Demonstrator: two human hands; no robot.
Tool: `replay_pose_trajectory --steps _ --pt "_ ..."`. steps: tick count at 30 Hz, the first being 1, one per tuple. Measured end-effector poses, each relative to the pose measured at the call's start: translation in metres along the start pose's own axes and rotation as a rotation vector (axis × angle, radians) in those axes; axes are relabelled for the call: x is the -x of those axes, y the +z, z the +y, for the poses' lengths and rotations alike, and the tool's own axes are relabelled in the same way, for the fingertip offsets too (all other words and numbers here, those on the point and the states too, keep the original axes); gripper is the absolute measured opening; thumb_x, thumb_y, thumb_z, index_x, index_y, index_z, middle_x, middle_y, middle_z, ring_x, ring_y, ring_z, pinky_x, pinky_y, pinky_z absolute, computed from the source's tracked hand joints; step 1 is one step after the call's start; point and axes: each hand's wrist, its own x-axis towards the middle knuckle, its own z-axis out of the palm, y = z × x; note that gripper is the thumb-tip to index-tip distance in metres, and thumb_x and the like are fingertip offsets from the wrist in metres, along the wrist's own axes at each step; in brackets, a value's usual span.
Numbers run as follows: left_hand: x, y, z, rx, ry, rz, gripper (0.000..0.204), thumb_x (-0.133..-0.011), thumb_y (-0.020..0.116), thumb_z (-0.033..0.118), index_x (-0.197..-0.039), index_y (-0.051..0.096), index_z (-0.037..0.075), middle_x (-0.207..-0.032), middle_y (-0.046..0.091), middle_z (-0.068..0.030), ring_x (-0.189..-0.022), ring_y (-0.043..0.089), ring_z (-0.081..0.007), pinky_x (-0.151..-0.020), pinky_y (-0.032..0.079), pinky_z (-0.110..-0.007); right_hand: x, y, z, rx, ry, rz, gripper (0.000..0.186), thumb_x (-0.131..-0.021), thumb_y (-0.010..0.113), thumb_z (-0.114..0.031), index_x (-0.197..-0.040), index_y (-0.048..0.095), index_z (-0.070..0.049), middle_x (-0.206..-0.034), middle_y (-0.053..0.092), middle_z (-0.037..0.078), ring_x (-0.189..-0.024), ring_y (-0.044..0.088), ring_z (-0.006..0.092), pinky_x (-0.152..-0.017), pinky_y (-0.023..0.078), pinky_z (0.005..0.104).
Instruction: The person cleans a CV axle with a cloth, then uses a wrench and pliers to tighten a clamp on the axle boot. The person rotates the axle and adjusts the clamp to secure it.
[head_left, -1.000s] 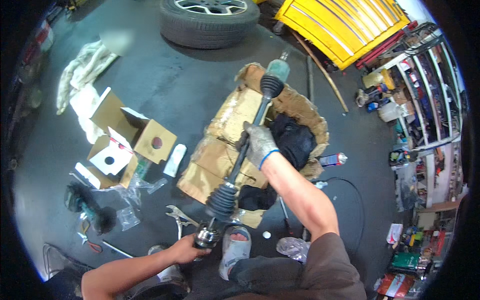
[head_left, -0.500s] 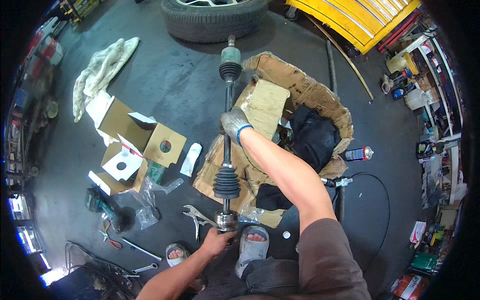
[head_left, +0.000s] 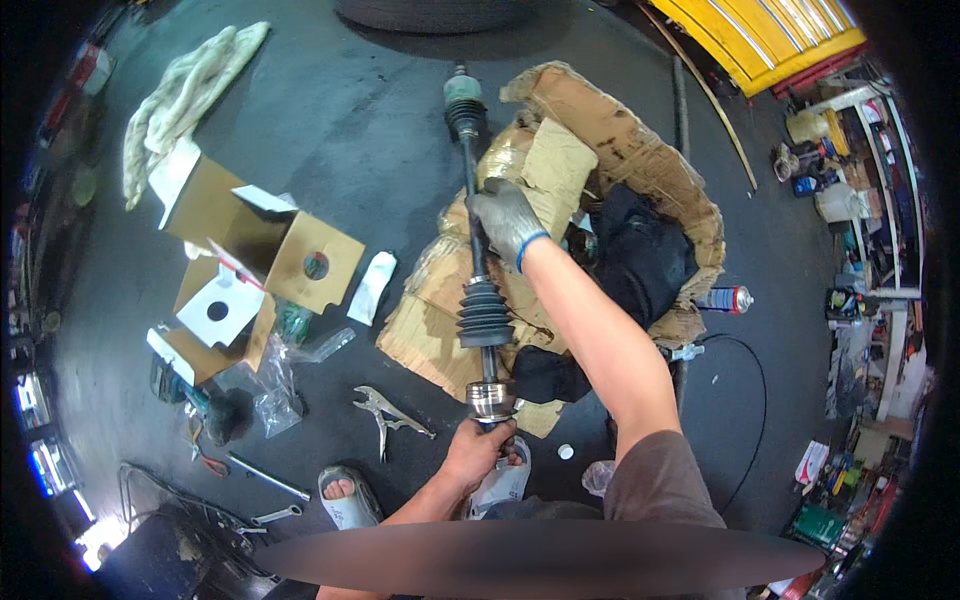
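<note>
A drive axle point(head_left: 470, 160) runs lengthwise in front of me, tilted slightly, its near end to the right. My right hand point(head_left: 510, 218), in a grey glove with a blue cuff, is closed round the middle of the dark shaft. My bare left hand point(head_left: 478, 455) grips the axle's near end, just below the shiny metal joint point(head_left: 491, 400). Between my hands a ribbed black rubber boot point(head_left: 484, 315) sits on the shaft, apart from that joint. At the far end are a second black boot point(head_left: 465, 117) and a greenish joint housing point(head_left: 462, 88).
Torn cardboard point(head_left: 430, 320) with a black cloth point(head_left: 640, 260) lies under and right of the axle. To the left are opened boxes point(head_left: 320, 262), a white tube point(head_left: 373, 288), locking pliers point(head_left: 385, 415) and a metal bar point(head_left: 270, 477). A spray can point(head_left: 725, 299) lies right; a tyre point(head_left: 430, 15) lies ahead.
The axle's near end has swung right and away from me, with my left hand still on it. My right hand keeps its grip on the shaft. The view has shifted too.
</note>
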Motion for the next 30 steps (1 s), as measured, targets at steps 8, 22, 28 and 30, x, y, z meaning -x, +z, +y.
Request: replay_pose_trajectory --steps 8,22,28,30 --pt "0.017 -0.007 0.014 -0.156 0.043 0.031 0.024 -0.101 0.069 0.009 -0.121 0.060 -0.001 -0.095 0.071 -0.0129 -0.077 0.075 -0.0247 -0.071 0.064 -0.039 0.169 -0.125 -0.021 -0.629 -0.019 0.023 0.033 -0.102 0.063 -0.011 -0.131 0.062 0.006 -0.121 0.072 0.017 -0.103 0.074 0.0233 -0.091 0.061 0.0332" --pt "0.027 -0.077 0.043 -0.897 -0.022 -0.079 0.075 -0.092 0.083 0.038 -0.143 0.053 -0.008 -0.127 0.068 -0.0181 -0.119 0.064 -0.0262 -0.109 0.048 -0.038 0.298 -0.086 0.103 -0.552 0.342 0.182 0.024 -0.103 0.063 -0.011 -0.125 0.064 0.000 -0.113 0.074 0.015 -0.097 0.075 0.0240 -0.081 0.062 0.0356" --pt "0.061 -0.158 0.095 -1.471 0.091 0.028 0.073 -0.086 0.079 0.053 -0.130 0.066 -0.005 -0.126 0.071 -0.0255 -0.117 0.069 -0.0380 -0.104 0.053 -0.043 0.299 -0.077 0.099 -0.385 0.321 0.170 0.020 -0.103 0.063 -0.011 -0.120 0.066 0.000 -0.103 0.075 0.013 -0.089 0.074 0.0204 -0.076 0.060 0.0321" --pt "0.068 -0.183 0.102 -1.514 0.166 0.160 0.068 -0.086 0.079 0.050 -0.126 0.068 -0.004 -0.120 0.073 -0.0259 -0.112 0.071 -0.0383 -0.100 0.055 -0.044 0.305 -0.073 0.101 -0.401 0.301 0.172 0.018 -0.104 0.064 -0.013 -0.118 0.066 -0.002 -0.098 0.074 0.011 -0.084 0.072 0.0183 -0.072 0.059 0.0317"
